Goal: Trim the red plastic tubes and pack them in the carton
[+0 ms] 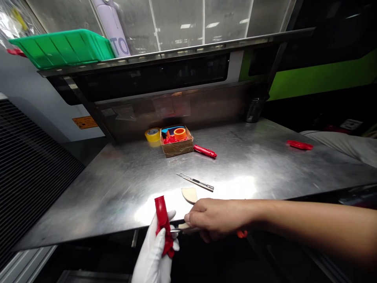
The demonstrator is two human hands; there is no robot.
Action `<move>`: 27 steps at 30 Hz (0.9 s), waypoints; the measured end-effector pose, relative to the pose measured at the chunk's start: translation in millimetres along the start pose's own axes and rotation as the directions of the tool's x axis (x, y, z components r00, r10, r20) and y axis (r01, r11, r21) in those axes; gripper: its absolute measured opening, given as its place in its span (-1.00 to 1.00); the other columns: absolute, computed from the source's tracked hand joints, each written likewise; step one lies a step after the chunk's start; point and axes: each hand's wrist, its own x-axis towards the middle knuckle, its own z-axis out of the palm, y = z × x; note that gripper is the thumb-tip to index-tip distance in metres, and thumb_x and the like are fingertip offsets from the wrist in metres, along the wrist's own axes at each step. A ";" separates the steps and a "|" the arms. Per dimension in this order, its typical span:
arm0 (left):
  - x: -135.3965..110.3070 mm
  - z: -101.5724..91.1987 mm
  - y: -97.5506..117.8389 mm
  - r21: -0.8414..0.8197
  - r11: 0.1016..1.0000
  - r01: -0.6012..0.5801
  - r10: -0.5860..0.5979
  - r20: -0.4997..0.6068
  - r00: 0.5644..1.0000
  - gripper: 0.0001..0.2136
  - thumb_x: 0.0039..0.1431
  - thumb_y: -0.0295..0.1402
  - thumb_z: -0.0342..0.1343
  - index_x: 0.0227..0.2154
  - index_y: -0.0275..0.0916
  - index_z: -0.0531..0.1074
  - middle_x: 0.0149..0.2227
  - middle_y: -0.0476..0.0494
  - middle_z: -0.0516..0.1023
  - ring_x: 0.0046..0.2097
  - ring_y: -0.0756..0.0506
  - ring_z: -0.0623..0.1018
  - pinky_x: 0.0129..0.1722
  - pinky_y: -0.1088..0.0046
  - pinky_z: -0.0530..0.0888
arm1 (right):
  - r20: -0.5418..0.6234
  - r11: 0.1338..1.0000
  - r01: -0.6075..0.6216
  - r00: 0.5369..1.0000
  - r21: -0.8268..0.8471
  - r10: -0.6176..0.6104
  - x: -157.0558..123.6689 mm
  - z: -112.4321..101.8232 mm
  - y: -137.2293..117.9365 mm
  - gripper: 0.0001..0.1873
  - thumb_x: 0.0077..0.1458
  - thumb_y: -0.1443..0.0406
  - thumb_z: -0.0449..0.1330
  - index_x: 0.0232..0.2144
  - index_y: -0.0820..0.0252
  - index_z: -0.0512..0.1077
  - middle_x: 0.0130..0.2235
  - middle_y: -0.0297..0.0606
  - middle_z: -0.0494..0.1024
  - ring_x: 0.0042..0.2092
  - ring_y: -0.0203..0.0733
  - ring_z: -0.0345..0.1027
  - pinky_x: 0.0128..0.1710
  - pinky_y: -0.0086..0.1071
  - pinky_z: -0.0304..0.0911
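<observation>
Upright, red part (160,208) gripped between left fingers (171,215).

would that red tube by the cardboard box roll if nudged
Probably: the red tube looks rounded and lies on its side on the smooth metal table. It looks like moulded plastic, so likely light and stiff.

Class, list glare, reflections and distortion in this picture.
Head view: glare pools on the brushed steel tabletop beyond the white-gloved left hand gripping a red plastic tube and the bare right hand pinching a thin metal tool; ceiling lights mirror in the glass panels; wide lens stretches the edges.
</observation>
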 end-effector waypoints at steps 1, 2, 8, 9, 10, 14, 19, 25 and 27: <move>-2.4 1.0 1.6 -0.025 0.999 0.027 -0.027 -0.012 1.000 -0.64 0.00 -0.25 0.26 -0.12 -0.26 0.52 -0.45 -0.14 0.54 -0.54 -0.01 0.43 -0.54 0.49 0.35 | -0.009 1.000 0.003 1.000 -0.004 -0.003 0.0 0.2 -0.2 -0.63 0.22 0.21 -0.12 -0.57 0.23 0.26 -0.53 -0.34 0.38 -0.56 -0.38 0.17 -0.60 -0.53 0.09; -4.8 1.9 3.2 -0.044 0.998 0.048 -0.050 -0.024 0.998 -0.63 0.00 -0.24 0.26 -0.11 -0.27 0.52 -0.41 -0.17 0.55 -0.51 -0.01 0.43 -0.52 0.48 0.36 | -0.024 1.000 0.005 1.000 -0.016 -0.005 -0.5 0.6 -0.7 -0.64 0.22 0.21 -0.10 -0.56 0.23 0.25 -0.52 -0.35 0.37 -0.55 -0.38 0.17 -0.60 -0.53 0.08; -17.0 9.9 16.5 -0.155 0.963 0.219 -0.237 -0.106 0.966 -0.59 -0.01 -0.30 0.28 -0.06 -0.25 0.51 -0.42 -0.13 0.53 -0.44 -0.01 0.46 -0.48 0.54 0.42 | 0.045 0.982 0.170 0.985 -0.086 -0.167 -14.0 5.5 -10.0 -0.68 0.22 0.17 -0.02 -0.47 0.23 0.33 -0.51 -0.42 0.31 -0.50 -0.39 0.14 -0.55 -0.56 0.05; -18.4 11.9 18.8 -0.167 0.957 0.239 -0.261 -0.125 0.957 -0.60 -0.02 -0.34 0.29 -0.05 -0.24 0.51 -0.39 -0.14 0.55 -0.40 -0.03 0.50 -0.46 0.54 0.45 | 0.047 0.967 0.223 0.975 -0.125 -0.219 -17.2 6.3 -12.0 -0.71 0.20 0.15 0.01 -0.43 0.22 0.37 -0.49 -0.42 0.32 -0.47 -0.38 0.16 -0.53 -0.56 0.06; -19.6 13.8 20.9 -0.182 0.952 0.247 -0.273 -0.134 0.953 -0.60 -0.03 -0.38 0.29 -0.06 -0.24 0.51 -0.32 -0.18 0.58 -0.33 -0.07 0.53 -0.42 0.51 0.48 | 0.025 0.947 0.258 0.966 -0.192 -0.258 -20.1 7.0 -13.7 -0.73 0.19 0.15 0.04 -0.38 0.20 0.40 -0.47 -0.42 0.33 -0.45 -0.37 0.18 -0.52 -0.55 0.05; -22.3 17.7 25.3 -0.252 0.947 0.200 -0.238 -0.130 0.963 -0.62 0.03 -0.46 0.23 -0.03 -0.27 0.48 -0.04 -0.29 0.55 -0.16 -0.17 0.55 -0.29 0.43 0.54 | -0.198 0.824 0.144 0.935 -0.548 -0.295 -25.7 9.6 -15.7 -0.73 0.13 0.11 0.08 -0.32 0.18 0.44 -0.38 -0.30 0.41 -0.42 -0.26 0.21 -0.50 -0.44 -0.01; -23.9 17.1 24.8 -0.258 0.945 0.202 -0.239 -0.122 0.963 -0.53 0.11 -0.48 0.17 0.12 -0.25 0.35 0.03 -0.31 0.51 -0.29 -0.06 0.52 -0.31 0.44 0.51 | -0.280 0.613 0.032 0.870 -0.790 -0.406 -19.0 18.6 -14.5 -0.75 0.10 0.12 0.09 -0.37 0.18 0.40 -0.38 -0.22 0.40 -0.44 -0.18 0.18 -0.47 -0.34 -0.04; -23.7 16.5 23.0 -0.254 0.943 0.213 -0.242 -0.091 0.966 -0.49 0.13 -0.48 0.16 0.17 -0.20 0.30 -0.01 -0.27 0.53 -0.34 0.00 0.46 -0.32 0.48 0.47 | -0.201 0.386 0.007 0.845 -0.922 -0.496 -10.5 28.5 -17.7 -0.75 0.08 0.14 0.09 -0.40 0.22 0.39 -0.44 -0.14 0.37 -0.42 -0.08 0.19 -0.38 -0.22 0.08; -23.4 15.5 22.2 -0.254 0.944 0.211 -0.240 -0.086 0.967 -0.52 0.13 -0.46 0.17 0.14 -0.16 0.33 -0.02 -0.24 0.54 -0.32 0.00 0.47 -0.31 0.50 0.46 | -0.183 0.343 0.014 0.823 -0.939 -0.537 -9.4 30.6 -17.5 -0.76 0.06 0.16 0.10 -0.41 0.24 0.40 -0.46 -0.15 0.34 -0.41 -0.07 0.18 -0.36 -0.20 0.09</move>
